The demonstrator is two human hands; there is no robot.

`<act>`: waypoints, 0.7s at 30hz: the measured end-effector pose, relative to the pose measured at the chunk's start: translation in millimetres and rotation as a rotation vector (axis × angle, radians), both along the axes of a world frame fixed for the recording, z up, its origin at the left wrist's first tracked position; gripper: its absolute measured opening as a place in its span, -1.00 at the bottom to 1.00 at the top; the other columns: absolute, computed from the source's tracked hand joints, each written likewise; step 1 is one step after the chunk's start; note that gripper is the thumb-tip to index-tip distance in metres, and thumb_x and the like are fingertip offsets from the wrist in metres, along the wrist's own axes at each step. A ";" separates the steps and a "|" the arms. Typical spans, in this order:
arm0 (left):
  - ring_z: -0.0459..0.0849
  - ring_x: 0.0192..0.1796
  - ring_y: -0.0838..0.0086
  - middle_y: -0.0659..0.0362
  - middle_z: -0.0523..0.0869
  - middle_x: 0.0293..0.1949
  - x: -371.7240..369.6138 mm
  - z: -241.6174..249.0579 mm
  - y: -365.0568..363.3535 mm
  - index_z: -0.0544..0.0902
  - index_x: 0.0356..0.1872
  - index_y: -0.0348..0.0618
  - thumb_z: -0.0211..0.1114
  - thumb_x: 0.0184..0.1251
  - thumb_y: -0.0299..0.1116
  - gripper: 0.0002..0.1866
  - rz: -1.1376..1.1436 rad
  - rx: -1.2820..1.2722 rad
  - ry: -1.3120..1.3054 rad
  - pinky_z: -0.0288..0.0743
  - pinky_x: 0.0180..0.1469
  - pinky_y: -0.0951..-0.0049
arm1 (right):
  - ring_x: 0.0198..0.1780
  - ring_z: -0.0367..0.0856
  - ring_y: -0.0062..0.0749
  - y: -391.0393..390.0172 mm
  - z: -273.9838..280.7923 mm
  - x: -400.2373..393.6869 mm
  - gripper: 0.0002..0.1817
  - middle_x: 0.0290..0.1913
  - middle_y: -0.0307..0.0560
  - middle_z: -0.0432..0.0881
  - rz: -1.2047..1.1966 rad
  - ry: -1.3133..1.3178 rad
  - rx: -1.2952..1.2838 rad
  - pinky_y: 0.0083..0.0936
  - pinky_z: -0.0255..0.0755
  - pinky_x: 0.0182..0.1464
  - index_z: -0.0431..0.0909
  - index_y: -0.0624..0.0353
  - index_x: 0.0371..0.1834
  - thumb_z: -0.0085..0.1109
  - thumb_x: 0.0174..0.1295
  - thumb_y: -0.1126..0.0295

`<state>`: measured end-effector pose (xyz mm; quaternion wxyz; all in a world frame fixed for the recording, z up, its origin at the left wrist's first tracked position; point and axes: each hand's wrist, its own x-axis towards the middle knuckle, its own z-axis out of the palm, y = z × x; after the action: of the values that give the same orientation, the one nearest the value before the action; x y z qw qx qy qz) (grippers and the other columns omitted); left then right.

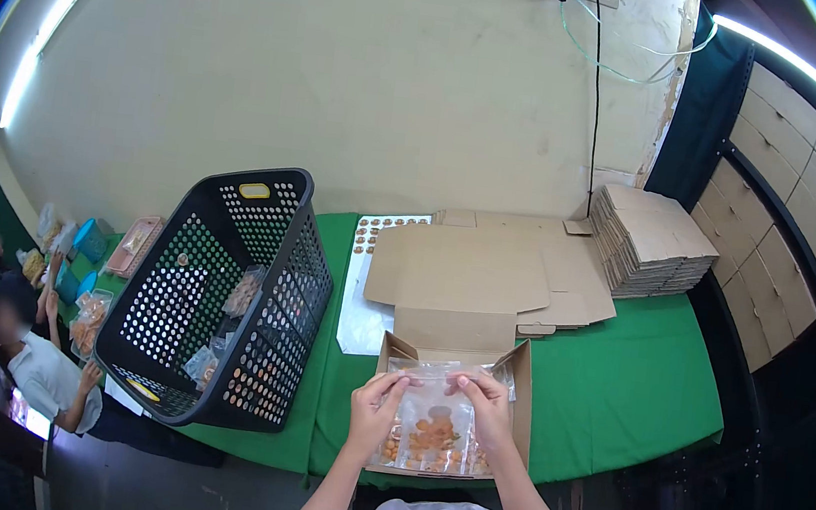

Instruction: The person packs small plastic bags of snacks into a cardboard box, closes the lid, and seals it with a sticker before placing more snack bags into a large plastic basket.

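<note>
My left hand (pixel 375 408) and my right hand (pixel 484 405) pinch the two top corners of a clear plastic pouch (pixel 432 414). Small orange pieces lie in the lower part of the pouch. It is held over an open cardboard box (pixel 523 419), whose lid flap stands up at the far side. More clear packets with orange pieces show in the box on both sides of the pouch; the pouch hides the middle of the box.
Left of the box stands a black perforated basket (pixel 316 285) with a few packets inside. Flattened cardboard (pixel 467 267) lies behind the box, beside a sticker sheet (pixel 360 320). Folded boxes (pixel 656 243) are stacked at right on the green tablecloth (pixel 635 382). People (pixel 56 381) work at far left.
</note>
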<state>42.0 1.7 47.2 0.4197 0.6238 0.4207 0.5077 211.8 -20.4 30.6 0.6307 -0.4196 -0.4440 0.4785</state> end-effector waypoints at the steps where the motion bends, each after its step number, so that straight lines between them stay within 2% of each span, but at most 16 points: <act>1: 0.56 -0.28 0.61 0.16 0.64 -0.36 -1.7 -3.1 1.8 0.58 -0.34 -0.39 0.11 0.24 -0.48 -0.84 0.001 -0.013 -0.031 0.41 -0.17 0.63 | -0.30 0.48 -0.57 -0.6 -0.9 0.7 -0.83 -0.37 -0.16 0.53 0.034 -0.065 0.022 -0.63 0.32 -0.16 0.58 0.34 -0.28 0.03 0.17 0.48; 5: 0.55 -0.24 0.63 0.19 0.64 -0.36 -6.3 -12.9 7.6 0.56 -0.30 -0.41 0.07 0.28 -0.46 -0.82 -0.020 -0.133 -0.179 0.38 -0.11 0.63 | -0.24 0.48 -0.55 -2.2 -0.8 -4.8 -0.80 -0.36 -0.14 0.53 0.103 -0.063 0.038 -0.61 0.34 -0.13 0.57 0.34 -0.24 0.00 0.20 0.46; 8: 0.49 -0.05 0.51 0.11 0.55 -0.12 -12.3 -24.8 11.7 0.45 -0.05 -0.37 0.14 0.23 -0.38 -0.68 -0.088 -0.234 -0.165 0.34 -0.01 0.55 | -0.24 0.49 -0.54 1.4 -1.1 -9.8 -0.79 -0.30 -0.13 0.53 0.059 -0.106 0.028 -0.61 0.35 -0.12 0.54 0.35 -0.19 -0.04 0.22 0.47; 11: 0.34 0.14 0.27 -0.10 0.30 0.11 -0.5 -25.2 -1.5 0.19 0.17 -0.35 0.27 0.11 -0.29 -0.35 0.048 0.057 0.228 0.23 0.16 0.38 | -0.23 0.50 -0.52 6.1 -5.3 -14.3 -0.77 -0.26 -0.12 0.53 -0.086 -0.210 0.005 -0.60 0.36 -0.12 0.53 0.35 -0.15 -0.04 0.22 0.46; 12: 0.15 0.25 0.09 -0.16 0.05 0.21 -0.6 -39.7 -3.9 -0.07 0.28 -0.30 0.35 0.00 -0.22 -0.08 -0.007 0.109 0.420 0.10 0.23 0.26 | -0.21 0.50 -0.50 7.6 -10.3 -15.2 -0.77 -0.24 -0.10 0.53 -0.133 -0.246 -0.003 -0.59 0.36 -0.11 0.53 0.34 -0.14 -0.04 0.22 0.46; 15: 0.17 0.23 0.03 -0.20 0.07 0.18 11.5 -59.7 -20.0 -0.07 0.27 -0.33 0.37 -0.03 -0.24 -0.06 -0.172 0.055 0.358 0.12 0.22 0.23 | -0.12 0.48 -0.43 2.1 -2.3 -24.3 -0.73 -0.18 -0.04 0.52 -0.172 -0.416 0.064 -0.55 0.39 -0.13 0.51 0.27 -0.07 -0.01 0.20 0.42; 16: 0.21 0.21 0.06 -0.17 0.12 0.17 15.1 -69.5 -22.4 -0.03 0.27 -0.31 0.33 0.01 -0.32 -0.14 -0.178 0.031 0.265 0.18 0.19 0.22 | -0.08 0.47 -0.40 -2.6 5.3 -29.1 -0.71 -0.15 -0.01 0.51 -0.168 -0.484 0.102 -0.54 0.40 -0.13 0.50 0.24 -0.04 0.01 0.19 0.41; 19: 0.27 0.20 0.12 -0.13 0.14 0.18 12.2 -82.4 -18.6 0.02 0.26 -0.28 0.25 0.09 -0.40 -0.25 -0.244 -0.086 0.083 0.27 0.12 0.26 | -0.08 0.47 -0.38 -13.2 22.7 -41.3 -0.69 -0.05 -0.01 0.46 0.026 -0.322 0.055 -0.50 0.34 -0.01 0.46 0.23 0.01 -0.03 0.20 0.41; 20: 0.41 0.09 0.22 -0.07 0.34 0.06 13.6 -82.7 -21.7 0.10 0.24 -0.26 0.13 0.19 -0.45 -0.40 -0.125 -0.004 0.080 0.34 0.05 0.37 | -0.06 0.45 -0.39 -9.6 11.8 -35.9 -0.66 -0.03 0.00 0.44 0.076 -0.422 0.107 -0.49 0.33 0.00 0.43 0.19 0.04 0.02 0.18 0.37; 21: 0.44 0.06 0.25 -0.05 0.39 0.00 11.5 -68.7 -24.0 0.12 0.23 -0.27 0.10 0.21 -0.44 -0.43 -0.112 -0.043 0.077 0.35 0.03 0.40 | -0.05 0.45 -0.38 -6.5 4.6 -31.5 -0.65 -0.03 0.00 0.43 0.035 -0.488 0.108 -0.49 0.34 -0.01 0.45 0.20 0.02 0.06 0.16 0.34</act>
<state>53.4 -22.4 -21.5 0.4441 0.6564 0.4119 0.4498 180.3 -26.9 35.2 0.5181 -0.4804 -0.6153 0.3495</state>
